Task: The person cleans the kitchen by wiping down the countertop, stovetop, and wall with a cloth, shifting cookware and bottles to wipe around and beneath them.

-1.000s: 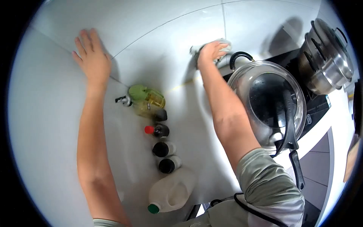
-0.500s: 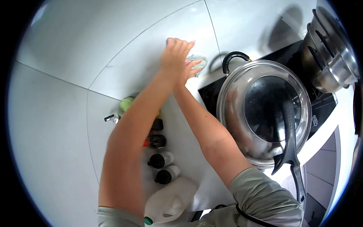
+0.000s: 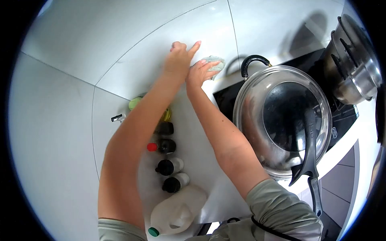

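Observation:
My right hand [image 3: 200, 74] presses on a pale grey-green cloth [image 3: 217, 64], its fingers lying over it against the white tiled surface beside the stove. Just left of it, my left hand [image 3: 178, 59] is near the tiles, one digit stretched out and the others bent. I see nothing in that hand, and its palm is hidden. The two wrists are close together. Right of the cloth stands a large lidded pan [image 3: 245, 124] with a black side handle [image 3: 254, 58].
Under the pan is a black cooktop [image 3: 225, 97]; stacked steel pots [image 3: 350, 86] stand at its far end. Below my left forearm are several bottles, including a red-capped bottle [image 3: 167, 146], and a whitish jug [image 3: 181, 209] with a green cap. A black handle [image 3: 309, 140] lies across the pan lid.
My left hand has shifted slightly left and its digits are posed differently. My right hand and the cloth have moved a little right in view. The whole view has shifted slightly.

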A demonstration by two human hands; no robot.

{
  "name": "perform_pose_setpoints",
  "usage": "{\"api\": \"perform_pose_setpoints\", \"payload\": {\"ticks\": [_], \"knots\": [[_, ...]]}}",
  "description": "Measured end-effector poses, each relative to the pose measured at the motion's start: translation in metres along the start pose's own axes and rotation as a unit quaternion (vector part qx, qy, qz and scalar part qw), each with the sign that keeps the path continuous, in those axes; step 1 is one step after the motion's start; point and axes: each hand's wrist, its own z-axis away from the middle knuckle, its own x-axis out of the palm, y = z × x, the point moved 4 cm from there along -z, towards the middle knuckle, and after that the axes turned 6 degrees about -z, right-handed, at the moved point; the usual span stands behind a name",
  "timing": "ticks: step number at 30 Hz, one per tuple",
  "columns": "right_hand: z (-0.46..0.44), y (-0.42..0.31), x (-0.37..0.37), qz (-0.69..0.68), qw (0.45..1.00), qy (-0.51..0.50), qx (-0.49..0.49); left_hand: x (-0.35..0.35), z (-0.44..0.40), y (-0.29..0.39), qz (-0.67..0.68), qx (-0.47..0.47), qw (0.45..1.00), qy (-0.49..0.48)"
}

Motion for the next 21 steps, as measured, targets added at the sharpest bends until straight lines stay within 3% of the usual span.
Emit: {"api": "perform_pose_setpoints", "payload": {"ticks": [3,6,9,12,15,18,21], "knots": [[-0.003,0.007,0.004,-0.008,1.000,-0.007,0.004,-0.009,-0.011,0.005,0.003,0.043,0.994,-0.103],[-0.001,0.005,0.002,-0.006,1.000,0.003,-0.017,0.000,-0.002,0.007,-0.047,0.088,0.990,-0.099],[-0.003,0.004,0.003,0.015,0.999,0.017,-0.023,0.014,0.009,0.000,-0.031,0.040,0.993,-0.108],[-0.009,0.016,0.010,0.022,1.000,0.018,0.002,-0.019,0.000,0.000,-0.042,0.170,0.979,-0.105],[-0.008,0.016,0.009,-0.002,1.000,-0.010,0.007,-0.027,0.000,0.005,-0.067,0.195,0.972,-0.112],[-0.006,0.010,0.004,0.007,1.000,-0.006,0.017,-0.006,-0.002,0.003,0.106,0.077,0.990,-0.054],[-0.008,0.013,0.007,0.007,1.000,0.006,0.002,-0.004,-0.003,0.003,-0.016,0.113,0.992,-0.058]]}}
